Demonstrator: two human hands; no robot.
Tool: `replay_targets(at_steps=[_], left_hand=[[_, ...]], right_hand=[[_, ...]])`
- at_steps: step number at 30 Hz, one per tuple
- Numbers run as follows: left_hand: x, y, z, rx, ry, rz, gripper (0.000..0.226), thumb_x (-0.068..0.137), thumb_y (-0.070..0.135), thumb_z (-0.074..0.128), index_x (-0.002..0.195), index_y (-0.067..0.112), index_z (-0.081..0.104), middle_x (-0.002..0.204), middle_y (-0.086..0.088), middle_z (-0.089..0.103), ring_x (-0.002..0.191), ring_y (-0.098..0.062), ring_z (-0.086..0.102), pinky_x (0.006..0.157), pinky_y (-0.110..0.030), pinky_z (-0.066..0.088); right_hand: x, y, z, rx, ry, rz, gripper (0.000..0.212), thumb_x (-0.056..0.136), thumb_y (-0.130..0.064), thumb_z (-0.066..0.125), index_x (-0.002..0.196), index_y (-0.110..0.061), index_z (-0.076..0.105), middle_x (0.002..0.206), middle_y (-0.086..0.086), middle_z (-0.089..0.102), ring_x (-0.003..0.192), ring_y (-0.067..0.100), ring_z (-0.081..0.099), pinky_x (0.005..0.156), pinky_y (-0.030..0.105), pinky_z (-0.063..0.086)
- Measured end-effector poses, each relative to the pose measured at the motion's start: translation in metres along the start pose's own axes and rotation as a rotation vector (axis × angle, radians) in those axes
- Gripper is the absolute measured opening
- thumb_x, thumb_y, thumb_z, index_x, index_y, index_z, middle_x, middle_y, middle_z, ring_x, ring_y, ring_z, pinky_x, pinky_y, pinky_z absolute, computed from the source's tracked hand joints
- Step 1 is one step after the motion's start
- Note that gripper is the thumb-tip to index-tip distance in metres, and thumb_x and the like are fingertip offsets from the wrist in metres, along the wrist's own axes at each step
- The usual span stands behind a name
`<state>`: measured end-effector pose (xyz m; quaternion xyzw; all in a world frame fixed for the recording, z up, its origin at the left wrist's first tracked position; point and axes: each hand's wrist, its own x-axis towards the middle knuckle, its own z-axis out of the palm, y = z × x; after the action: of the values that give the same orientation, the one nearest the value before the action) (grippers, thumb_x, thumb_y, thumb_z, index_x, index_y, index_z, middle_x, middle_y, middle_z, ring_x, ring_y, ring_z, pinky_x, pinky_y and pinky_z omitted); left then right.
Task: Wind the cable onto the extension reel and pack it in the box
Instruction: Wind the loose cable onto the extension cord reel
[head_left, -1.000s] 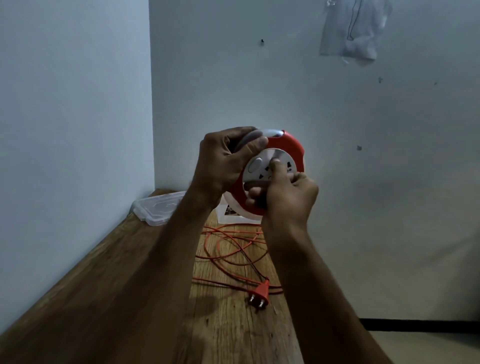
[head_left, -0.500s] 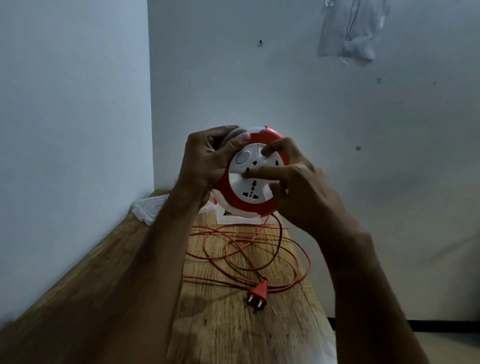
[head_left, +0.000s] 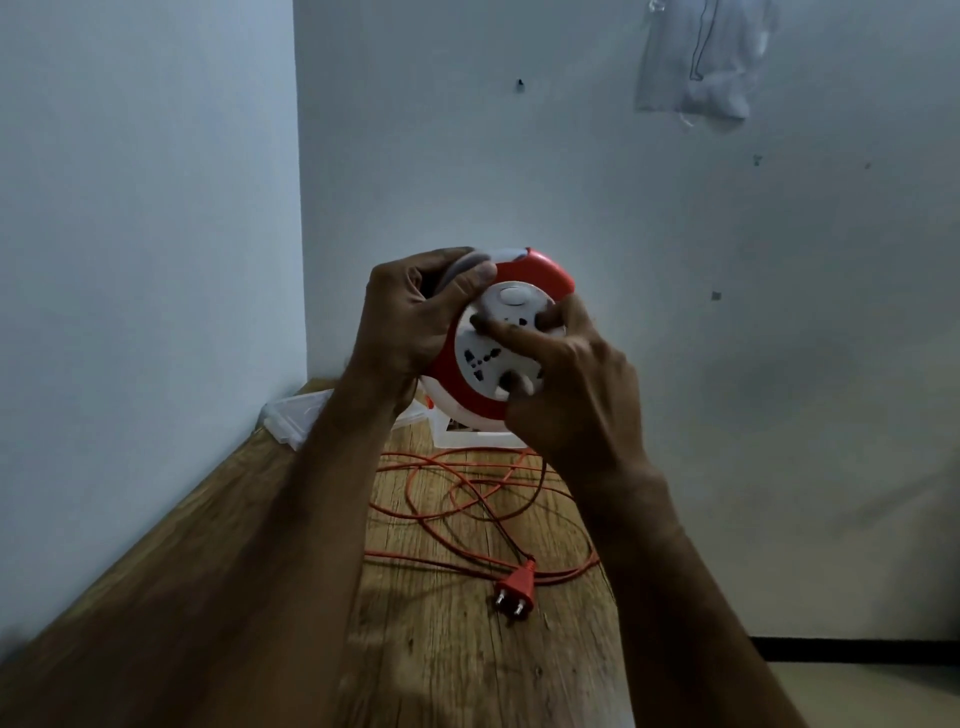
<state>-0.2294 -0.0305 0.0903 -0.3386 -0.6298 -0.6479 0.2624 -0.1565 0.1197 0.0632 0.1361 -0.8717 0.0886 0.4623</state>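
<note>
The left hand (head_left: 410, 317) gripped the reel (head_left: 524, 275) by its upper left edge, fingers curled over the rim and the thumb laid along the red ring. The right hand (head_left: 566, 395) held the reel from the lower right, its forefinger stretched across the white socket face (head_left: 480, 361) and the other fingers curled round the rim of that face. Both hands kept the reel in the air above the far end of the table (head_left: 441, 649), its face turned toward the camera. Under it the orange cable (head_left: 415, 512) lay in loose loops on the wood, and its plug (head_left: 515, 590) rested at the near side of the loops, pins pointing toward the viewer. A clear box (head_left: 470, 439) stood on the table just behind the reel, mostly hidden by the hands, and a clear lid (head_left: 291, 415) lay in the corner by the wall (head_left: 467, 156). A plastic bag (head_left: 696, 62) hung high on the wall.
</note>
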Motion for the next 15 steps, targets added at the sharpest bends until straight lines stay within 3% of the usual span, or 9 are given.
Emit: replay_targets(at_steps=[3,6,10,12,14,15], left_hand=[[0.000,0.001,-0.001,0.012,0.009,0.014,0.019,0.095,0.029,0.066,0.114,0.028,0.070,0.108,0.008,0.075,0.095,-0.012,0.075,0.077,-0.027,0.062],[-0.002,0.002,0.002,0.002,0.005,0.016,0.017,0.095,0.026,0.067,0.111,0.027,0.071,0.103,0.012,0.075,0.092,-0.011,0.075,0.073,-0.024,0.061],[-0.002,0.004,0.007,0.017,-0.031,0.041,0.025,0.094,0.026,0.068,0.118,0.020,0.071,0.109,0.005,0.075,0.099,-0.012,0.074,0.082,-0.029,0.062],[-0.001,0.005,0.008,0.054,-0.050,0.062,0.029,0.094,0.028,0.068,0.121,0.016,0.070,0.112,0.004,0.075,0.101,-0.011,0.073,0.085,-0.029,0.062],[-0.001,0.006,0.008,0.098,-0.061,0.097,0.034,0.094,0.029,0.068,0.124,0.012,0.070,0.117,0.000,0.074,0.102,-0.012,0.073,0.085,-0.028,0.061],[0.000,0.006,0.007,0.117,-0.069,0.117,0.036,0.094,0.028,0.068,0.125,0.010,0.069,0.119,-0.002,0.074,0.103,-0.012,0.073,0.085,-0.028,0.061]], right_hand=[[0.000,-0.004,0.003,0.041,0.096,0.053,0.062,0.080,-0.034,0.077,0.139,-0.024,0.060,0.111,0.016,0.068,0.088,0.027,0.069,0.073,0.028,0.058],[0.001,-0.010,0.005,0.146,0.195,0.105,0.061,0.081,-0.042,0.078,0.132,-0.012,0.063,0.110,0.009,0.075,0.082,0.019,0.074,0.071,0.012,0.052],[0.001,-0.025,0.012,0.328,0.349,0.370,0.061,0.080,-0.046,0.080,0.123,-0.008,0.060,0.107,0.004,0.071,0.085,0.010,0.070,0.063,-0.002,0.046],[0.001,-0.031,0.015,0.507,0.390,0.510,0.057,0.082,-0.044,0.080,0.119,-0.008,0.056,0.104,-0.002,0.063,0.088,0.008,0.067,0.066,0.007,0.056],[0.001,-0.034,0.017,0.724,0.370,0.670,0.048,0.084,-0.041,0.078,0.113,-0.011,0.052,0.105,0.001,0.062,0.086,0.018,0.072,0.054,0.028,0.063],[0.001,-0.036,0.017,0.813,0.351,0.741,0.044,0.086,-0.039,0.077,0.108,-0.012,0.051,0.102,0.006,0.063,0.082,0.023,0.074,0.049,0.033,0.062]])
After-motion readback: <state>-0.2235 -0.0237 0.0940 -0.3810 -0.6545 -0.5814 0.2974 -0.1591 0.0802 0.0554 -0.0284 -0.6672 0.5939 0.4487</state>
